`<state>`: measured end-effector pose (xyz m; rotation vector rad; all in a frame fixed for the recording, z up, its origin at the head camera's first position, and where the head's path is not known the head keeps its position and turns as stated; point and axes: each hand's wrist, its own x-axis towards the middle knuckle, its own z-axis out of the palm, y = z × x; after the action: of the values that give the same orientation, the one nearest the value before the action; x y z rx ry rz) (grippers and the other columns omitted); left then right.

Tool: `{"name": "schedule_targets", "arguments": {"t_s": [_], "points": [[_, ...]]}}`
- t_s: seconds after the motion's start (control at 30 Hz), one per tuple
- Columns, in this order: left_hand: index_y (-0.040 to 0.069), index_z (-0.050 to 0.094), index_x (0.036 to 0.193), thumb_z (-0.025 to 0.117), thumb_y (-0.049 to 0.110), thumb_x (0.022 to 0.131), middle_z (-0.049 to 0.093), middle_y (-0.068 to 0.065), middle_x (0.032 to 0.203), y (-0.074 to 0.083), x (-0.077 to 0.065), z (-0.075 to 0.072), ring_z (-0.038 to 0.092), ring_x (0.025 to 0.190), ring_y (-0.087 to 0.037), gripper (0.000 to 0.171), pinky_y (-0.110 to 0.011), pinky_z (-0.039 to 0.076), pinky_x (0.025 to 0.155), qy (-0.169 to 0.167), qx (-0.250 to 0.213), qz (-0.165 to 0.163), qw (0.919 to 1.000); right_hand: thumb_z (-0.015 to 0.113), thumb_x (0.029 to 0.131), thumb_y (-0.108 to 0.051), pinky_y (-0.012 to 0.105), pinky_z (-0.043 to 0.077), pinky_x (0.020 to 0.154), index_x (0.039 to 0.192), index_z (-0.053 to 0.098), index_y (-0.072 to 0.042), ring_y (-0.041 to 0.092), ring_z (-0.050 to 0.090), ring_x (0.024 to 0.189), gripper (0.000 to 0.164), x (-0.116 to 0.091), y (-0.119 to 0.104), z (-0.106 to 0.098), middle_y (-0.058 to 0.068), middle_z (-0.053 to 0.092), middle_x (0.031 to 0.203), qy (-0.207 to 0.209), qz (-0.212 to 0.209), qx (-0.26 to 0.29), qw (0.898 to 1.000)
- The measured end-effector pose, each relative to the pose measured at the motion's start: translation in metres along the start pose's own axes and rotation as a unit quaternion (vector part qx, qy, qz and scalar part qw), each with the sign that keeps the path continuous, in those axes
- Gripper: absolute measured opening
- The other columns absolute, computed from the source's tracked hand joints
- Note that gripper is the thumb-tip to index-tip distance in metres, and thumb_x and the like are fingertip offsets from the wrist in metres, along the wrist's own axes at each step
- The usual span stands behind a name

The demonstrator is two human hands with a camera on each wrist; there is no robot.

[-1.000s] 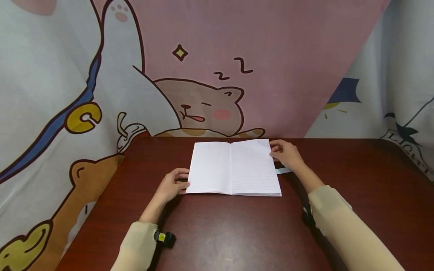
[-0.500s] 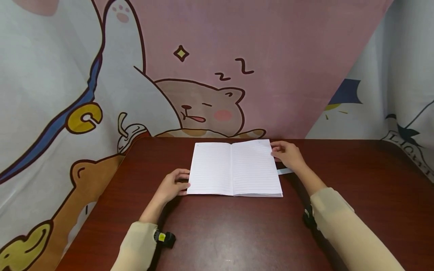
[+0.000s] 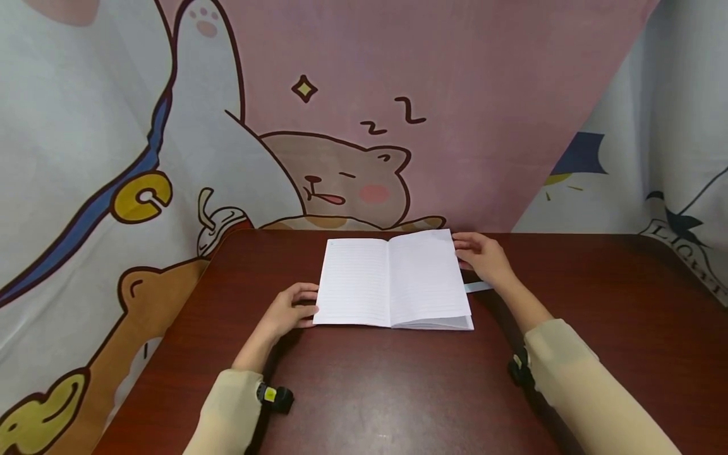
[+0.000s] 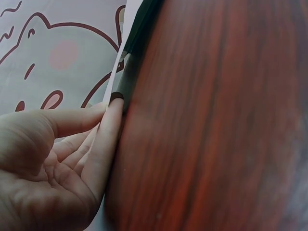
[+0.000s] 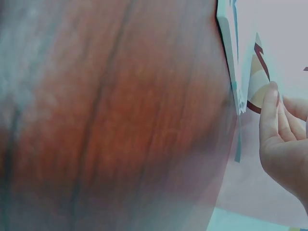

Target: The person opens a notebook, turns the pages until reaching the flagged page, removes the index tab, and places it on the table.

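Left hand point(image 3: 284, 311) grips open, white lined-paper notebook point(image 3: 352, 281); right hand point(image 3: 483, 259) pinches raised white page point(image 3: 426, 272). I should peel slowly.

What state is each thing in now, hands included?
Notebook, open
Left page, facing up
Right page, outer edge raised
Pale strip, sticking out past the notebook's right edge
Left hand, pinching the notebook's left edge
Right hand, at the right page's outer edge; contact unclear
Patterned cloth, hanging
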<state>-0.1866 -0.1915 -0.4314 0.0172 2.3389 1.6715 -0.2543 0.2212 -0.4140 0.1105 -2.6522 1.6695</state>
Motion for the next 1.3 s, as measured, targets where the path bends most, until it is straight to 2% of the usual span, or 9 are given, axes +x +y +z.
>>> {"name": "schedule_targets", "arguments": {"t_s": [0.2,0.27,0.4,0.5,0.67,0.97,1.3], "points": [[0.001,0.051,0.137,0.064,0.003,0.094,0.058,-0.024,0.130,-0.001,-0.002,-0.003,0.066,0.088,-0.013,0.045,-0.028,0.060,0.071,-0.016,-0.009,0.011,0.9998,0.057,0.100,-0.007,0.037,0.059,0.086,0.142,0.050,0.001,-0.004,0.060,0.093,0.043,-0.003,-0.004,0.000,0.026,0.058,0.136,-0.003,-0.008,0.006,1.000],[0.000,0.050,0.139,0.064,0.003,0.095,0.056,-0.025,0.132,-0.001,-0.002,-0.003,0.066,0.090,-0.014,0.046,-0.028,0.060,0.072,-0.021,-0.011,0.008,0.9997,0.056,0.101,-0.007,0.036,0.059,0.087,0.143,0.049,0.001,-0.007,0.059,0.093,0.043,-0.005,-0.006,0.000,0.026,0.057,0.138,-0.005,-0.010,0.017,1.000],[0.000,0.048,0.142,0.062,0.002,0.096,0.053,-0.027,0.137,-0.002,0.000,-0.004,0.066,0.093,-0.015,0.048,-0.027,0.059,0.074,-0.024,-0.013,-0.001,0.9996,0.052,0.103,-0.007,0.027,0.059,0.083,0.144,0.046,0.003,-0.009,0.059,0.093,0.043,-0.007,-0.011,0.000,0.028,0.054,0.141,-0.011,-0.016,0.055,0.998],[-0.001,0.047,0.142,0.062,0.001,0.096,0.053,-0.027,0.137,-0.004,0.001,-0.004,0.065,0.092,-0.014,0.048,-0.026,0.059,0.073,-0.023,-0.014,0.001,0.9996,0.051,0.104,-0.010,0.021,0.058,0.080,0.145,0.044,0.003,-0.009,0.060,0.094,0.044,-0.008,-0.014,0.000,0.030,0.052,0.142,-0.013,-0.023,0.082,0.996],[0.002,0.049,0.141,0.062,0.001,0.096,0.056,-0.025,0.136,-0.005,0.002,-0.004,0.065,0.092,-0.012,0.047,-0.027,0.059,0.074,-0.019,-0.018,-0.001,0.9997,0.050,0.105,-0.013,0.018,0.057,0.078,0.146,0.043,0.002,-0.010,0.061,0.093,0.045,-0.010,-0.021,0.002,0.030,0.052,0.142,-0.011,-0.031,0.099,0.994],[0.003,0.050,0.141,0.063,0.005,0.096,0.057,-0.024,0.136,-0.010,0.003,-0.005,0.065,0.098,-0.013,0.047,-0.026,0.058,0.078,-0.024,-0.021,0.005,0.9995,0.047,0.106,-0.015,0.016,0.056,0.077,0.147,0.043,-0.001,-0.006,0.059,0.094,0.044,-0.013,-0.035,0.007,0.028,0.051,0.144,-0.019,-0.036,0.111,0.993],[0.003,0.048,0.143,0.059,0.009,0.100,0.055,-0.024,0.139,-0.008,-0.001,-0.006,0.066,0.106,-0.018,0.045,-0.026,0.058,0.082,-0.032,-0.025,0.007,0.9991,0.045,0.107,-0.019,0.018,0.056,0.078,0.145,0.044,-0.001,-0.002,0.062,0.094,0.042,-0.015,-0.048,0.016,0.029,0.051,0.142,-0.029,-0.035,0.131,0.990]]}}
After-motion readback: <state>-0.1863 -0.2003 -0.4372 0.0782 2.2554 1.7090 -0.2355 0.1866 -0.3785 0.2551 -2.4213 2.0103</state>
